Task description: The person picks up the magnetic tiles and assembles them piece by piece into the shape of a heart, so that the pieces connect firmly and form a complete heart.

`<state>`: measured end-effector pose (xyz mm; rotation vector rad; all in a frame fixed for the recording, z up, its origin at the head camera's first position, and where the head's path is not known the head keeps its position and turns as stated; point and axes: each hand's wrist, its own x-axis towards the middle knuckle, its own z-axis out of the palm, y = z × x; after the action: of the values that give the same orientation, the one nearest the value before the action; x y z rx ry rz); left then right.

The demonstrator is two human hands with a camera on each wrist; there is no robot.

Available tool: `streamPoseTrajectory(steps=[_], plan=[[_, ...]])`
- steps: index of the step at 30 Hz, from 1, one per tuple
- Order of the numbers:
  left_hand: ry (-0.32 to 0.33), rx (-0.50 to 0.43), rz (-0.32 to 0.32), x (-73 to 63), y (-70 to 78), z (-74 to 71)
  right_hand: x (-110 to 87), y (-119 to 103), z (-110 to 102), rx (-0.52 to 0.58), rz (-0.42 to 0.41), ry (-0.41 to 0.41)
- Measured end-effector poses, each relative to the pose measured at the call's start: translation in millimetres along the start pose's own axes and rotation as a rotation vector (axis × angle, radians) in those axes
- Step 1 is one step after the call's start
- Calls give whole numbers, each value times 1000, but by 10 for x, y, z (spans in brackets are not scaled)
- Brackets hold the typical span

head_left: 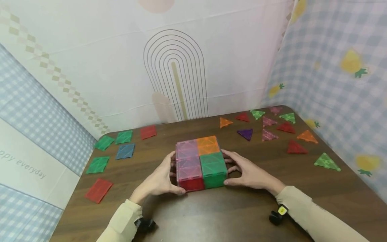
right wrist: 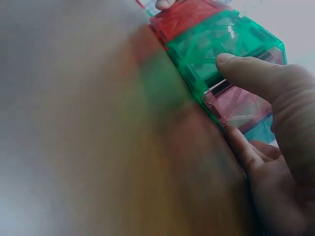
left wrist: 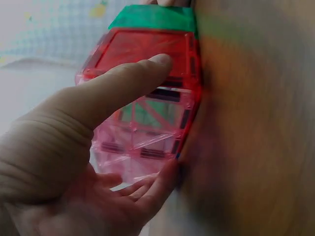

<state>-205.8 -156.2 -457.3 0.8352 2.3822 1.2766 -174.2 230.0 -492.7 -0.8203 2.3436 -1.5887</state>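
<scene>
Tile box (head_left: 201, 163) is looking like glossy see-through plastic; left square tiles (head_left: 125, 151) and right triangle tiles (head_left: 286, 127) are showing similar shiny plastic; tabletop (head_left: 211, 211) is showing smooth wood grain, gleaming near; far backdrop (head_left: 118, 64) is hanging as matt creased cloth

Tile box (head_left: 201, 164) — back side hidden

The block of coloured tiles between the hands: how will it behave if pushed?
The block probably slides without tipping, being wide and low. It may come apart at seams, since separate tiles form it. Its smooth, shiny sides look slippery.
</scene>
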Motion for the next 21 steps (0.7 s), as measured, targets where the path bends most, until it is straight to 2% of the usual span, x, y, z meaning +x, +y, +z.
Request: streamPoseTrajectory(steps=[3, 6, 7, 11, 13, 14, 17, 19, 21], plan=[[-28, -5, -44, -46, -60, -201, 223, -8, 106, -34, -8, -8], [-58, 8, -61, -110, -113, -434, 456, -25, 221, -69, 1, -15], [-66, 16, -35, -119, -202, -515, 531, -32, 261, -82, 10, -17], [-58, 31, -53, -208, -283, -750, 796, -55, 408, -111, 30, -26], [-44, 38, -81, -232, -332, -817, 894, -66, 465, -130, 35, -28], [-36, 37, -124, -250, -277, -832, 932, -72, 486, -137, 34, -26], [-43, 14, -169, -252, -307, -874, 994, -93, 523, -152, 34, -19], [-47, 24, -187, -271, -283, -911, 1001, -95, 532, -148, 36, -19], [-20, 60, -181, -304, -216, -948, 982, -89, 536, -120, 34, -31]])
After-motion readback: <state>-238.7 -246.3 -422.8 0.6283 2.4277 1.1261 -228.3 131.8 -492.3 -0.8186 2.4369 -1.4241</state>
